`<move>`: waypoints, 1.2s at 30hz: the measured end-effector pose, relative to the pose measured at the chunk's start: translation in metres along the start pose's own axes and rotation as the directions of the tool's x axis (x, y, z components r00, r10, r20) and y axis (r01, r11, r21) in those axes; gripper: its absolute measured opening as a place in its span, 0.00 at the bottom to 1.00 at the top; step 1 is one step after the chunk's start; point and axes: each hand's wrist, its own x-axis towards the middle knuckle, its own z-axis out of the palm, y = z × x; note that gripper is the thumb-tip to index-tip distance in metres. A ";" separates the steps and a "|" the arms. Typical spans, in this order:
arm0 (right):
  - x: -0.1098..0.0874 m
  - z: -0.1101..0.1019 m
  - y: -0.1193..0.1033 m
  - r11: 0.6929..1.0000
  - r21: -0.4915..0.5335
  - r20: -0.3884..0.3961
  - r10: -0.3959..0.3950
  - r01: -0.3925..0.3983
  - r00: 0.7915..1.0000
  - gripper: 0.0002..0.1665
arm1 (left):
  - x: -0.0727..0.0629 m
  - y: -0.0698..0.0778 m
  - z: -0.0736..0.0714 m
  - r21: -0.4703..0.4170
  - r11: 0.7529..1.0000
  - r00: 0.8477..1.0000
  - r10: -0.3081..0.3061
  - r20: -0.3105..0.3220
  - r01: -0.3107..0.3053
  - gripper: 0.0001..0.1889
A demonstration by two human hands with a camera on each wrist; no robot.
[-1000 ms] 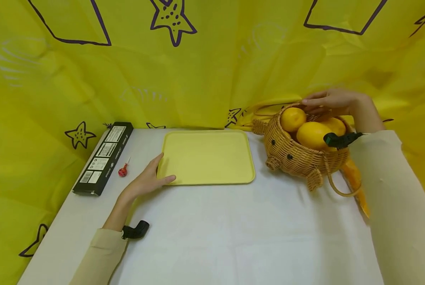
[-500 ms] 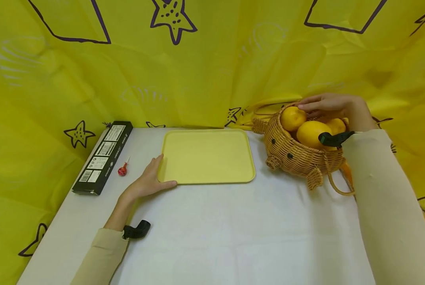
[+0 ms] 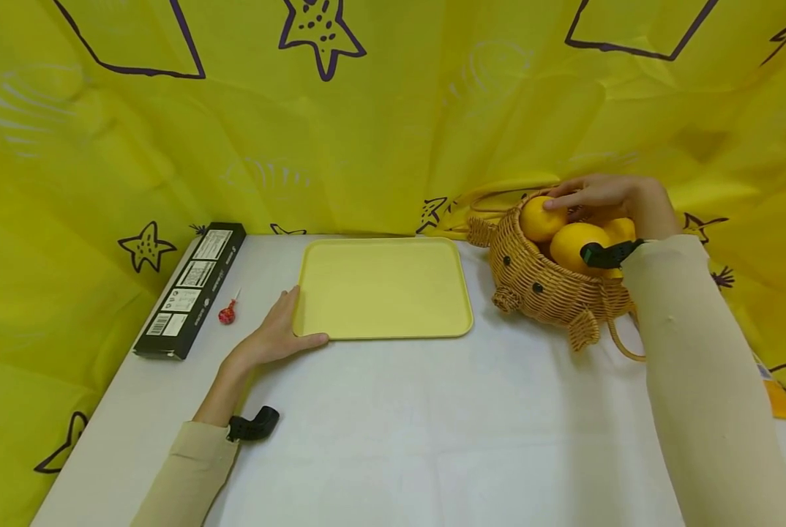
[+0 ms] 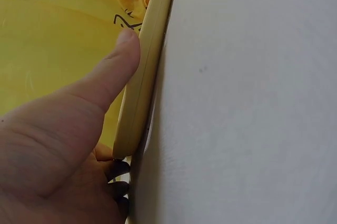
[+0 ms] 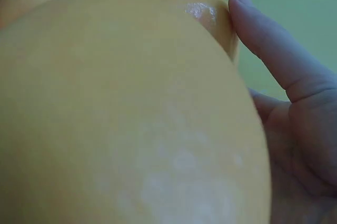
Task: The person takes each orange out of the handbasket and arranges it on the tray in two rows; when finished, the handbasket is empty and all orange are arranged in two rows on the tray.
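My left hand (image 3: 277,334) holds the near left corner of a flat yellow tray (image 3: 386,289). The thumb lies along the tray's front rim in the left wrist view, and the other fingers curl in at its side. At the right, my right hand (image 3: 605,193) reaches over the back of a wicker pig-shaped basket (image 3: 538,293) of yellow fruit. There it grips a round orange (image 3: 541,219), thumb on top and index finger at the back; the remaining fingers are partly hidden. Nearest the right wrist camera, a large smooth yellow fruit (image 5: 131,108) fills much of the view.
A long black box (image 3: 192,293) with white labels lies at the left of the white table (image 3: 393,424). Beside it is a red lollipop (image 3: 227,315). Behind everything hangs a yellow cloth (image 3: 380,146), and something orange (image 3: 783,400) shows past the right sleeve.
My right hand has moved left and down from the basket's back rim onto the orange. The left thumb has settled against the tray's front edge. The tray and basket stay in place.
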 end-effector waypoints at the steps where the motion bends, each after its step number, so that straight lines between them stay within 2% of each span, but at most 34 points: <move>1: 0.000 0.001 -0.001 1.000 0.002 -0.001 -0.002 0.002 1.000 0.47 | 0.000 0.000 0.000 0.001 1.000 1.000 0.002 -0.001 -0.002 0.59; 6: 0.002 0.003 -0.001 1.000 0.004 0.006 0.007 -0.007 1.000 0.48 | 0.000 0.001 0.000 0.005 1.000 1.000 0.003 0.000 -0.003 0.59; 14: 0.005 0.004 0.003 0.999 -0.038 0.050 0.035 -0.033 0.998 0.55 | -0.001 -0.002 0.002 0.017 1.000 1.000 -0.011 0.007 0.011 0.59; 18: 0.005 0.006 0.001 0.997 -0.079 0.005 0.021 -0.020 1.000 0.55 | -0.002 -0.003 0.001 0.017 1.000 1.000 -0.010 -0.002 0.010 0.59; 22: 0.004 0.007 0.000 0.992 -0.124 -0.079 -0.003 -0.007 0.997 0.53 | -0.004 -0.002 0.001 0.014 1.000 1.000 -0.025 0.003 0.025 0.59; 29: -0.011 -0.005 0.005 0.996 -0.083 -0.087 -0.027 0.020 0.996 0.50 | -0.003 0.003 -0.002 0.011 1.000 1.000 -0.017 0.002 0.017 0.59; 31: -0.017 -0.010 0.006 0.998 -0.040 -0.091 -0.052 0.048 0.995 0.47 | -0.003 0.003 -0.003 0.018 1.000 1.000 -0.015 -0.005 0.015 0.58; 33: -0.023 -0.013 0.008 0.995 0.055 -0.101 -0.073 0.079 0.992 0.46 | -0.004 0.002 -0.003 0.027 0.999 1.000 -0.018 -0.004 0.018 0.57; 35: -0.029 -0.015 0.010 0.976 0.170 -0.121 -0.117 0.137 0.986 0.42 | -0.005 0.002 -0.004 0.026 0.999 1.000 -0.026 -0.004 0.026 0.56; 36: -0.031 -0.015 0.011 0.953 0.247 -0.133 -0.146 0.176 0.980 0.38 | -0.006 0.002 -0.004 0.024 0.999 1.000 -0.028 -0.004 0.028 0.56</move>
